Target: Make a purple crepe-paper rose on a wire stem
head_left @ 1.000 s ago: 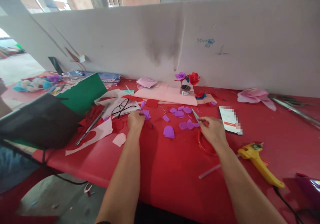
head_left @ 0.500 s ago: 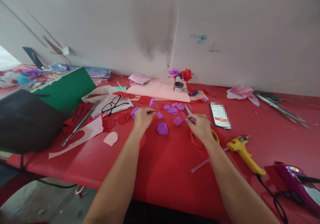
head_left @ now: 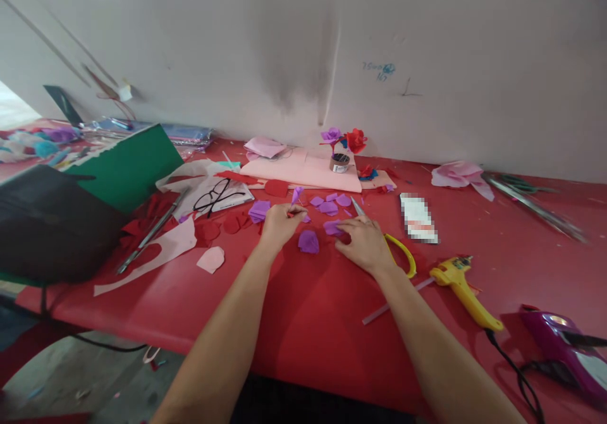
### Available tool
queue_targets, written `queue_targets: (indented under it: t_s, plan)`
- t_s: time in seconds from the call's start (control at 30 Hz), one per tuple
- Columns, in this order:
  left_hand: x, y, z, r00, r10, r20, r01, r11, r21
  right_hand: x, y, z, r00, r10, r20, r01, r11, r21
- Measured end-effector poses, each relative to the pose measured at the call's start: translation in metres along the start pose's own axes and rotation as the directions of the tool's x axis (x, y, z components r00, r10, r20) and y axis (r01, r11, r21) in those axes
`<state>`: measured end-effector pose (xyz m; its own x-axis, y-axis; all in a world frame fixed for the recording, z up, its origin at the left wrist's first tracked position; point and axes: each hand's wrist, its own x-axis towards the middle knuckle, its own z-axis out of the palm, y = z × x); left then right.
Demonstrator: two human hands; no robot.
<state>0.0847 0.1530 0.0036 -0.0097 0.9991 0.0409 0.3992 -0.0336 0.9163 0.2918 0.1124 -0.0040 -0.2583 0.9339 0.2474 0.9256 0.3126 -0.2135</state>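
Red table [head_left: 308, 310], pale panel [head_left: 190, 45] behind: both hands in among purple pieces

From where I stand: left hand [head_left: 279, 223] has thumb and fingers together, pinched on a small purple roll [head_left: 297, 194] that sticks up above the fingertips. Its lower end is hidden, can't tell how far down it runs. Purple stack [head_left: 259, 211] just left of that hand.

Right hand [head_left: 366, 242]: thumb apart from the fingers, fingertips at a purple petal [head_left: 332, 227] flat on the table. Scissors [head_left: 358, 207] partly hidden by the hand, blades poking out beyond it, yellow loop showing to the right. Can't tell if the palm touches them.

Between the hands, nearer the person: petal pile [head_left: 308, 242]. Loose petals [head_left: 328, 208] scattered farther back.

Farther right: phone [head_left: 418, 218], yellow glue gun [head_left: 467, 294], clear stick [head_left: 377, 310] beside the right forearm. Back of table: purple flower [head_left: 331, 135] and red flower [head_left: 355, 140] upright at a tape roll [head_left: 339, 166]. Glasses [head_left: 218, 198] over on the left, on pale sheets
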Motion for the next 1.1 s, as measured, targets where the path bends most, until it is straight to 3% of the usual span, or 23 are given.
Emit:
queue_targets:
  t_s: [0.13, 0.2, 0.27, 0.33, 0.4, 0.47, 0.6, 0.87, 1.1]
  plan:
    - [-0.003, 0.005, 0.0, 0.999, -0.037, 0.031, 0.039, 0.998, -0.043, 0.002, -0.001, 0.0, 0.996, 0.08, -0.049, -0.078, 0.996, 0.053]
    - [-0.006, 0.009, -0.001, 0.994, -0.056, 0.094, 0.066, 0.993, -0.103, 0.002, -0.002, -0.001, 0.982, 0.171, -0.082, -0.146, 0.957, 0.249]
    - [-0.01, 0.013, -0.002, 0.968, -0.044, 0.246, 0.096, 0.974, -0.203, 0.002, -0.007, -0.002, 0.964, 0.266, -0.03, -0.201, 0.793, 0.575]
    - [-0.014, 0.017, -0.002, 0.908, -0.011, 0.418, 0.146, 0.945, -0.292, 0.001, -0.014, -0.003, 0.953, 0.283, 0.105, -0.241, 0.506, 0.828]
    - [-0.017, 0.02, 0.001, 0.861, 0.001, 0.508, 0.198, 0.92, -0.338, 0.0, -0.022, -0.003, 0.946, 0.252, 0.205, -0.276, 0.29, 0.917]
    - [-0.019, 0.021, 0.005, 0.866, -0.015, 0.499, 0.226, 0.904, -0.364, 0.0, -0.027, -0.002, 0.938, 0.254, 0.235, -0.291, 0.213, 0.933]
    - [-0.02, 0.022, 0.008, 0.903, -0.088, 0.42, 0.275, 0.869, -0.411, 0.001, -0.03, 0.001, 0.93, 0.314, 0.189, -0.268, 0.232, 0.935]
    - [-0.018, 0.023, 0.005, 0.865, -0.182, 0.467, 0.401, 0.811, -0.427, 0.001, -0.026, 0.004, 0.922, 0.345, 0.179, -0.271, 0.24, 0.932]
    - [-0.016, 0.023, 0.007, 0.885, -0.243, 0.397, 0.418, 0.79, -0.448, -0.001, -0.021, 0.009, 0.912, 0.39, 0.131, -0.264, 0.309, 0.914]
